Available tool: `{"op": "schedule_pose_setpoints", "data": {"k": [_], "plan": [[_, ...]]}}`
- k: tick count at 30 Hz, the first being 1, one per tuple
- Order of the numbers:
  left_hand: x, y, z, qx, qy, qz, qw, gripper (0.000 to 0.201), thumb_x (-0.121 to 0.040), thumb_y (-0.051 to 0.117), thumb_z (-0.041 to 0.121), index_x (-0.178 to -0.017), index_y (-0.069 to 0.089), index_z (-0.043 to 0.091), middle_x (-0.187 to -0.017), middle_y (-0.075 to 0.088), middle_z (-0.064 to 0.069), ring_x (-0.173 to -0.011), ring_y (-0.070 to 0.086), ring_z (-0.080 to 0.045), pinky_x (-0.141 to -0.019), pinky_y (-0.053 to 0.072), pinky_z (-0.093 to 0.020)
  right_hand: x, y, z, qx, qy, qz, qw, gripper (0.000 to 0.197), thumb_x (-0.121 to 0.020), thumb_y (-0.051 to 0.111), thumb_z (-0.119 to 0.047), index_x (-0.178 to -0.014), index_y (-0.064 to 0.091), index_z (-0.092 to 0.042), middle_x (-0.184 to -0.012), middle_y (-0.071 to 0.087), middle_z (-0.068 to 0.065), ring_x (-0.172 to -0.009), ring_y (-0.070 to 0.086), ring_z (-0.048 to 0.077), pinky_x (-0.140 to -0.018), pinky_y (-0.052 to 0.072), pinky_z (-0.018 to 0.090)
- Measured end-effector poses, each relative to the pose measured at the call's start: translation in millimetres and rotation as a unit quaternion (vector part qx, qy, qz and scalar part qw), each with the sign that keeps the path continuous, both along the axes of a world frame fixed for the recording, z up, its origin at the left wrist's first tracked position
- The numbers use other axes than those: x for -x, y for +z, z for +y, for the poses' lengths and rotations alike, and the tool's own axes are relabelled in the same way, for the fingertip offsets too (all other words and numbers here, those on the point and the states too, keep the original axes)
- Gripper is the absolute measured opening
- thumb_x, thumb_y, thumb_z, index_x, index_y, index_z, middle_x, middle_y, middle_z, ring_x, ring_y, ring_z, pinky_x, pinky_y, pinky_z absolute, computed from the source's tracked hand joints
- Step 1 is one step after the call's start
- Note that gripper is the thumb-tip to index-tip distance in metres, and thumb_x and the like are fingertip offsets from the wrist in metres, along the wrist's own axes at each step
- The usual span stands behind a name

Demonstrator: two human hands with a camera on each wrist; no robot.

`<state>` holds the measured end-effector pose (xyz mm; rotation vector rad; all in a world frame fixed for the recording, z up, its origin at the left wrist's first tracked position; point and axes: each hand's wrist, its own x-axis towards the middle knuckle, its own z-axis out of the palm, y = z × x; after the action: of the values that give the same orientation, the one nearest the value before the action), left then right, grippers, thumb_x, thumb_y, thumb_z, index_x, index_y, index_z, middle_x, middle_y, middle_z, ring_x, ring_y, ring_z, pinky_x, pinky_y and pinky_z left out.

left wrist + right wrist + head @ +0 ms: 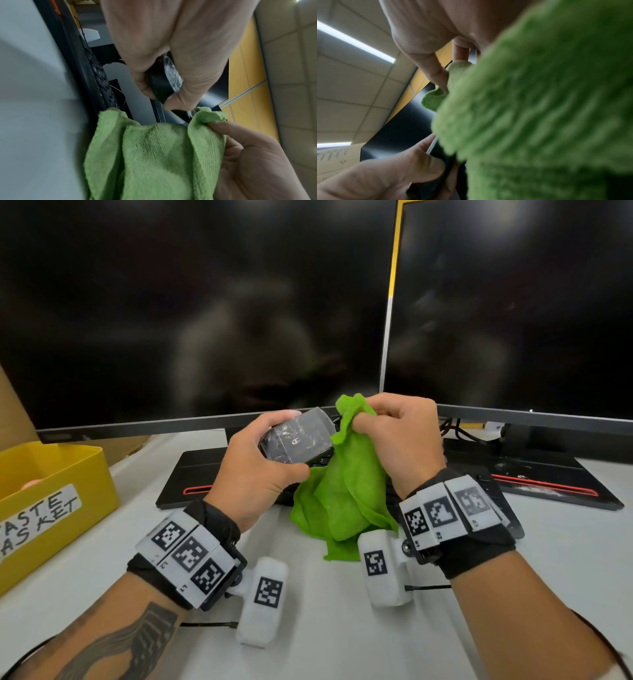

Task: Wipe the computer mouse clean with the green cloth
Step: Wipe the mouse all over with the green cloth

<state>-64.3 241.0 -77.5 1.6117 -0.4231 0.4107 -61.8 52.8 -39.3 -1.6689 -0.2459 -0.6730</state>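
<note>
My left hand (263, 460) grips a black computer mouse (296, 438) streaked with white smears, held up above the desk in front of the monitors. In the left wrist view the mouse (163, 86) sits between thumb and fingers. My right hand (394, 433) pinches the top of the green cloth (346, 491), which hangs down right beside the mouse and bunches onto the desk. The cloth (154, 155) fills the lower left wrist view, and the cloth (539, 115) blocks most of the right wrist view, where the left thumb (412, 169) shows on the mouse.
Two dark monitors (205, 309) stand behind on black bases (191, 477). A yellow bin (51, 494) labelled as a waste basket sits at the left on the white desk (342, 628). Cables (455, 429) run behind the right monitor.
</note>
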Motion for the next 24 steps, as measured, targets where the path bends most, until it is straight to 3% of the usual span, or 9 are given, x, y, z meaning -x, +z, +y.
{"op": "schedule_pose_setpoints", "data": {"k": [3,6,11,15,17,19,24], "plan": [[1.3,-0.2,-0.2,-0.011,0.003,-0.009,1.000,0.073,-0.067,0.079,-0.025,-0.126,0.068,0.018,-0.121,0.071,-0.013,-0.098,0.068,-0.012,-0.081,0.059,-0.024,-6.5,-6.4,2.8,0.063,-0.007,-0.011,0.998,0.013,-0.071,0.074,-0.028,-0.078,0.084,-0.024,-0.070,0.075,0.005,-0.071,0.072,0.020,-0.071,0.061,0.047],[3.6,1.4,0.0,-0.019,0.013,-0.016,1.000,0.073,-0.067,0.079,-0.024,-0.126,0.068,0.017,-0.115,0.072,-0.007,-0.092,0.067,-0.006,-0.077,0.058,-0.020,-7.6,-7.9,5.9,0.100,-0.009,-0.012,0.995,0.018,-0.070,0.074,-0.033,-0.080,0.085,-0.023,-0.077,0.077,-0.003,-0.074,0.071,0.016,-0.074,0.059,0.038],[7.9,6.2,-1.3,-0.015,0.033,-0.029,0.999,0.071,-0.069,0.077,-0.025,-0.128,0.065,0.013,-0.104,0.069,0.004,-0.082,0.066,0.008,-0.070,0.052,-0.012,-6.4,-7.8,4.7,0.136,-0.021,-0.007,0.991,0.012,-0.065,0.077,-0.021,-0.062,0.079,-0.032,-0.057,0.067,-0.011,-0.061,0.063,0.011,-0.066,0.053,0.031],[11.8,7.5,-3.6,-0.025,0.027,-0.031,0.999,0.070,-0.071,0.077,-0.024,-0.128,0.065,0.015,-0.104,0.067,0.005,-0.082,0.065,0.007,-0.070,0.053,-0.012,-7.2,-6.4,-1.3,0.087,-0.070,-0.023,0.994,0.009,-0.069,0.074,-0.023,-0.072,0.082,-0.026,-0.064,0.074,0.003,-0.068,0.070,0.025,-0.071,0.060,0.045],[12.4,7.1,-4.2,-0.030,0.024,-0.033,0.999,0.069,-0.071,0.076,-0.025,-0.128,0.064,0.014,-0.103,0.066,0.005,-0.081,0.064,0.008,-0.070,0.053,-0.012,-9.1,-7.2,1.0,0.066,-0.059,-0.033,0.996,0.015,-0.070,0.074,-0.028,-0.080,0.082,-0.034,-0.072,0.076,0.002,-0.075,0.073,0.024,-0.074,0.060,0.048],[12.0,6.6,-4.6,-0.038,0.025,-0.036,0.998,0.069,-0.071,0.076,-0.025,-0.128,0.064,0.013,-0.104,0.067,0.005,-0.081,0.064,0.008,-0.070,0.052,-0.011,-10.4,-8.7,4.5,0.078,-0.050,-0.044,0.995,0.015,-0.071,0.075,-0.032,-0.083,0.084,-0.029,-0.077,0.077,-0.001,-0.079,0.074,0.021,-0.079,0.060,0.048],[10.4,7.2,-1.2,-0.038,0.025,-0.034,0.998,0.071,-0.070,0.077,-0.024,-0.128,0.065,0.015,-0.108,0.068,0.002,-0.085,0.065,0.005,-0.072,0.052,-0.013,-10.5,-9.5,1.9,0.126,-0.044,-0.019,0.991,0.012,-0.077,0.076,-0.028,-0.076,0.083,-0.019,-0.062,0.071,0.006,-0.071,0.069,0.029,-0.074,0.058,0.047]]}}
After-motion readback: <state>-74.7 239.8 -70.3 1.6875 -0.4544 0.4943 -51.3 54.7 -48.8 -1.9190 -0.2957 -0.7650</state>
